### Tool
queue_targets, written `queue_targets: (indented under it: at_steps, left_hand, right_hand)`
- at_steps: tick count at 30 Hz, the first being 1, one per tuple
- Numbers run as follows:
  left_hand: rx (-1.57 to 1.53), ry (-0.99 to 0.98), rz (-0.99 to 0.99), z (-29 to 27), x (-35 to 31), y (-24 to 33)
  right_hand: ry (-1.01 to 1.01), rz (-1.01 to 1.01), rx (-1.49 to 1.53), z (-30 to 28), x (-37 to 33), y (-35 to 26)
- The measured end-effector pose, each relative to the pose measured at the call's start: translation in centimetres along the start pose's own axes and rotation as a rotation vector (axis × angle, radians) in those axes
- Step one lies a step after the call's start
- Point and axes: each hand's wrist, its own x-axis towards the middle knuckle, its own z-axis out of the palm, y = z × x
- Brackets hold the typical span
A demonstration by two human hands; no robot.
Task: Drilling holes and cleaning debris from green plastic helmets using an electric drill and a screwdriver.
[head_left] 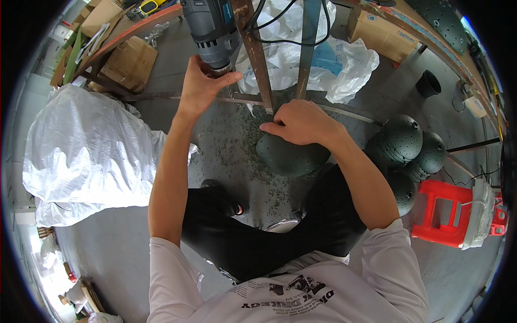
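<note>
My left hand (202, 89) is up at the front end of a grey power drill (212, 29). Its fingers curl behind the chuck, and the thumb points to the right across it. A thin bit hangs down below the chuck. My right hand (301, 123) grips the far edge of a dark green domed shell (293, 156) with small holes, which sits low between my knees. The fingertips on the far side of this shell are hidden. Several similar domed shells (401, 141) are stacked on the floor to my right.
Dark shavings (264, 188) litter the grey floor. Upright metal legs (258, 59) and a black cable (291, 42) stand ahead, before white plastic sacks (350, 67). A large silvery covered bundle (91, 145) lies left. A red stool (441, 212) and black bucket (428, 83) are right.
</note>
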Motion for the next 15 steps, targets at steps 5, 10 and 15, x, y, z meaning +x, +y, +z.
queue_targets:
  at_steps: [5, 10, 15]
  left_hand:
    - [-0.867, -0.298, 0.076, -1.2, 0.0, -0.7]
    - [-0.347, -0.115, 0.091, -0.5, 0.2, -0.9]
    - [-0.345, 0.056, 0.149, 0.7, 0.5, -1.4]
  right_hand:
    - [-0.010, 0.007, -0.003, -0.2, -0.1, 0.3]
    - [-0.052, 0.031, -0.011, -0.2, 0.1, -0.1]
    - [-0.018, 0.004, 0.013, -0.1, 0.0, 0.1]
